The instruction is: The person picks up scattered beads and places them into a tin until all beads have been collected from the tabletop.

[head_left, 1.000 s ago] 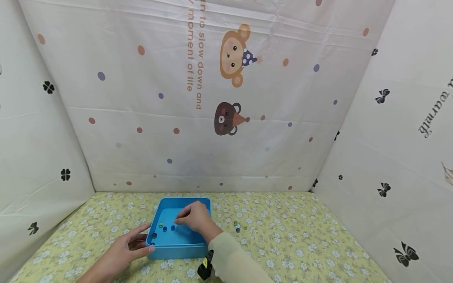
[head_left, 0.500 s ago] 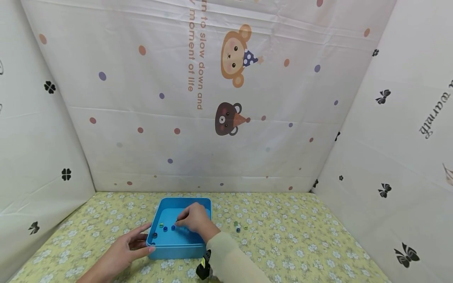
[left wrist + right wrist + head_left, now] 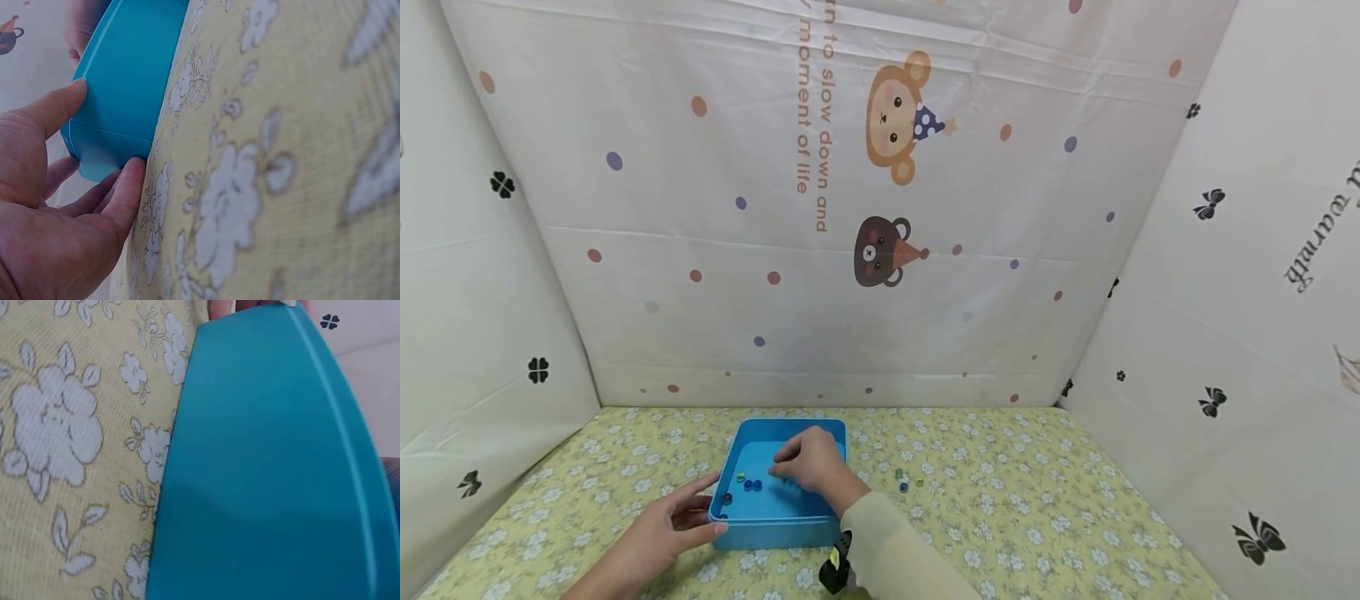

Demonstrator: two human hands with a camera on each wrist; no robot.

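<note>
A blue open-topped box (image 3: 778, 535) stands on the table in the head view. My left hand (image 3: 666, 527) grips its near left corner, thumb on the front wall and fingers along the side; the left wrist view shows this hand (image 3: 75, 200) close up. Inside, two blue marbles (image 3: 757, 485) sit side by side, with a yellow-green marble (image 3: 741, 477) just beyond them. A dark marble (image 3: 727, 498) lies by the left wall. My right hand (image 3: 815, 461) reaches into the box, fingers bent, thumb and index apart, just right of the blue pair. Nothing shows between its fingertips.
Right of the box, a green marble (image 3: 899, 472), a blue marble (image 3: 904, 487) and a yellow marble (image 3: 920, 482) lie on the floral tablecloth (image 3: 1000, 517). A printed sheet (image 3: 970, 350) rises behind the table, with white side sheets left and right.
The right-hand blue marble in the box has rolled left against the other blue one. My right hand has drawn slightly back from it. My left hand keeps its place on the box.
</note>
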